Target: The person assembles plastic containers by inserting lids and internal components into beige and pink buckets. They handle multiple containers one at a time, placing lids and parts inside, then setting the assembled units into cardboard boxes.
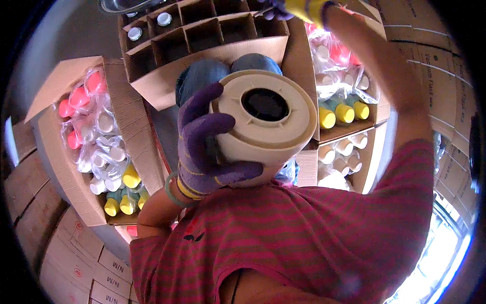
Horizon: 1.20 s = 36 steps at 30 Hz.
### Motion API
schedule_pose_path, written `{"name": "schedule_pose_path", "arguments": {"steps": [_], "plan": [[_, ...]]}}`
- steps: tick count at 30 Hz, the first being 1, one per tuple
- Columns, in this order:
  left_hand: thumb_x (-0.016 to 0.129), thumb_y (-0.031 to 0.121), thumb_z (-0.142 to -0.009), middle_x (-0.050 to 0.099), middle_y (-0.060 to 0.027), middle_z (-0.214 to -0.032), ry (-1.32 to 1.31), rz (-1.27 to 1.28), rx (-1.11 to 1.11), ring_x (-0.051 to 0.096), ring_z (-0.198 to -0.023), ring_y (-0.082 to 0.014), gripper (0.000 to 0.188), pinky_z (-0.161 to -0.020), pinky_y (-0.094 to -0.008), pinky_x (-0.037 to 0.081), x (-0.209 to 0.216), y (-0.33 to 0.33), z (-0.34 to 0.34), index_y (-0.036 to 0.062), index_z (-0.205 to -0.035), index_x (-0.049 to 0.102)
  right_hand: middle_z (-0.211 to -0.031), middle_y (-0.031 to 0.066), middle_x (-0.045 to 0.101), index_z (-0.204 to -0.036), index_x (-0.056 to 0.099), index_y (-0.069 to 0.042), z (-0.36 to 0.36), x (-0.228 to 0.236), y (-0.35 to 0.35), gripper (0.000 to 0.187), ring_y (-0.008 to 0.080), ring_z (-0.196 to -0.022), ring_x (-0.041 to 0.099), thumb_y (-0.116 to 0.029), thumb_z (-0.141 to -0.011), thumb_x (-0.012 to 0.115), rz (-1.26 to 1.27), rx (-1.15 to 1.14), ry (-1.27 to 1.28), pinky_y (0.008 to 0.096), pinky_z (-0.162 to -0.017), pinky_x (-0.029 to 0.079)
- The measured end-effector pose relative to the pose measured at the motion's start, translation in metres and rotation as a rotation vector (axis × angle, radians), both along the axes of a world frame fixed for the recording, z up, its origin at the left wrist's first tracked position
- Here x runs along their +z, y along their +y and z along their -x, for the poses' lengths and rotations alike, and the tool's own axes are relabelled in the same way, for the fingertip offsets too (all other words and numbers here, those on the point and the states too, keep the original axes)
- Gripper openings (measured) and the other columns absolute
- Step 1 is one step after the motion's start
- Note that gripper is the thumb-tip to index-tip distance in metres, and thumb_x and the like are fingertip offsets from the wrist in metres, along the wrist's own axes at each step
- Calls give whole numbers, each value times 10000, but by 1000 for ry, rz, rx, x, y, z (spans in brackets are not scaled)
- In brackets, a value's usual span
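Note:
My left hand (202,144), in a purple glove with a yellow cuff, grips a cream plastic flask body (230,133) close to my chest. Its round end faces up, with a dark circular opening (266,105) in the middle. At the top edge my right hand (281,9), gloved in purple and yellow, reaches over the far side of a divided carton (202,53). Those fingers are curled and partly cut off by the frame; a thin thing shows beside them, too small to name. White caps (163,19) show in some of the carton's cells.
An open carton (129,126) on the left holds bagged red, white and yellow-topped flasks. Similar flasks fill a carton (349,133) on the right. A shiny metal bowl (121,6) sits at the top left. Stacked cartons (71,253) line both sides.

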<state>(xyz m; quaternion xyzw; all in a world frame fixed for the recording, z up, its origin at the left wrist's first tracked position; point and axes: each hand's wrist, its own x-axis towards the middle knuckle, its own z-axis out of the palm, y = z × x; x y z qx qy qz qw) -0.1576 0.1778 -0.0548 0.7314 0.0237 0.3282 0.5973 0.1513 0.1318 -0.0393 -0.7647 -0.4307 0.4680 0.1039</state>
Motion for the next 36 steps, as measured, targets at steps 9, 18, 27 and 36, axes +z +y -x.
{"name": "schedule_pose_path", "arguments": {"steps": [9,18,27,36], "plan": [[919,403,-580,375,-269,-1398,-6,55,-66,432,-1291,-416,859,-1056,-507,380,-10,12,-1,126,-1234,436,-1306,212,566,-1291,564,-94,-19,-258,-1,527,352,-1151,595,-456,-923,457,154,-280,-533,455,-983,473],[850,462,-683,381,-316,-1388,71,189,65,437,-1291,-420,798,-1032,-492,441,-7,7,-2,99,-1241,409,-839,128,657,-1018,647,-112,58,-57,-126,235,261,-778,659,-320,-913,617,55,-123,-34,335,-712,522],[632,410,-889,516,-260,-1231,70,-14,66,535,-1161,-380,434,-994,-503,445,1,20,-4,56,-1099,497,-1116,105,620,-1222,556,-35,15,-49,-211,425,259,-991,623,-335,-921,579,-524,-254,561,363,-783,538],[492,236,-986,642,-170,-1091,467,309,-342,629,-1041,-274,298,-934,-409,490,20,107,-87,24,-1171,591,-700,65,599,-927,623,-50,-81,27,4,197,175,-557,586,-226,-981,553,-904,-494,402,323,-485,467]]}}
